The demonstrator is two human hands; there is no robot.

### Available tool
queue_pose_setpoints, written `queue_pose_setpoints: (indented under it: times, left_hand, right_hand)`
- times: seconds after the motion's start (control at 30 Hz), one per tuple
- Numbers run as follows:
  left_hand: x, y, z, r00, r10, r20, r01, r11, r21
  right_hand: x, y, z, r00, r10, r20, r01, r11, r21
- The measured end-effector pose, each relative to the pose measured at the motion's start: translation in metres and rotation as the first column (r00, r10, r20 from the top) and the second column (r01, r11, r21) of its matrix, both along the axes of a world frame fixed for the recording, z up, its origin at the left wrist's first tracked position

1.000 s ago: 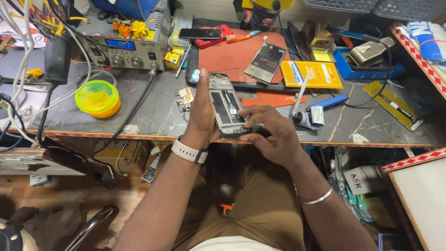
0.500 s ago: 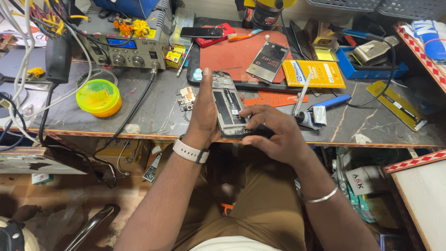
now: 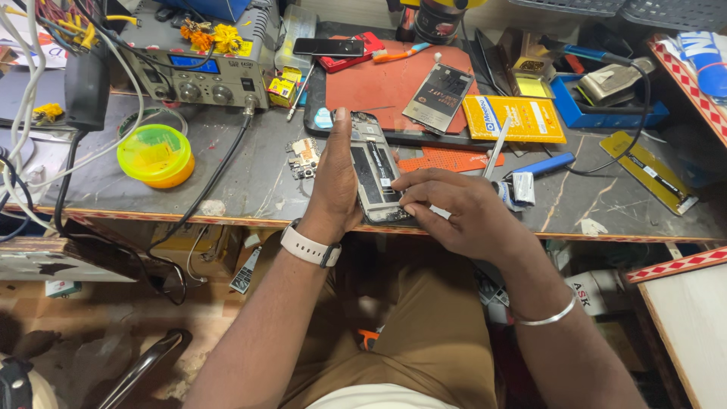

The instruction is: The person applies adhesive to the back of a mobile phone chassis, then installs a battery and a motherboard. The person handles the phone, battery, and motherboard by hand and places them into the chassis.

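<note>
Hands first: my left hand is wrapped around the left edge of an opened phone, thumb stretched up along its side, gripping it at the near edge of the desk. My right hand is curled over the phone's lower end, fingertips pressed down on the exposed insides; I cannot tell whether they pinch anything. The phone lies back-open, long axis pointing away from me, its bottom end just over the desk's front edge.

Just left of my left hand sits a small circuit board, apart from the phone. Farther left is a round yellow tub with a green lid, and beyond that a grey bench unit with knobs and cables running off it. Beyond both hands lies a red mat carrying a dark phone screen. To the right of my right hand are a yellow flat packet, a blue pen-like tool and a white tweezer-like tool.
</note>
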State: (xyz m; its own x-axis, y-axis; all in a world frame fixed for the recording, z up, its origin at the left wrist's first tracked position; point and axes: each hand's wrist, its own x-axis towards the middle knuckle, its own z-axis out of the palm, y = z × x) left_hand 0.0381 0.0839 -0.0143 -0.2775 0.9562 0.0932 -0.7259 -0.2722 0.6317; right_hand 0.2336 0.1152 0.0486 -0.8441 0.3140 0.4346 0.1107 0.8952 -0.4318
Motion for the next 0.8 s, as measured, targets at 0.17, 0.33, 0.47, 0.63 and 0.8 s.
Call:
queue_pose_setpoints:
  times: [0.17,0.33,0.47,0.63,0.8]
  left_hand:
    - [0.0005,-0.0004,0.0011,1.0,0.009,0.011,-0.009,1.0,-0.006]
    - [-0.0001,-0.0005,0.0028,1.0,0.011,0.028,-0.011,1.0,-0.019]
    - [-0.0005,-0.001,0.0039,1.0,0.026,0.005,-0.026,0.999,-0.036]
    - [0.0004,-0.0025,0.0049,1.0,0.013,0.016,-0.012,1.0,-0.027]
    - [0.0003,-0.0034,0.0052,1.0,0.023,0.006,-0.023,1.0,-0.002]
  right_hand:
    - [-0.0026,-0.0033,0.001,0.999,0.046,0.005,-0.046,0.997,0.055]
    - [-0.0025,-0.0061,0.0004,0.999,0.038,-0.038,-0.035,0.997,0.074]
    - [0.0011,-0.0071,0.0007,1.0,0.012,-0.027,-0.01,0.997,0.076]
    - [0.0001,-0.0053,0.0006,0.995,0.009,-0.099,0.0,0.996,0.086]
    - [0.0003,-0.003,0.0023,1.0,0.002,0.003,-0.002,0.997,0.076]
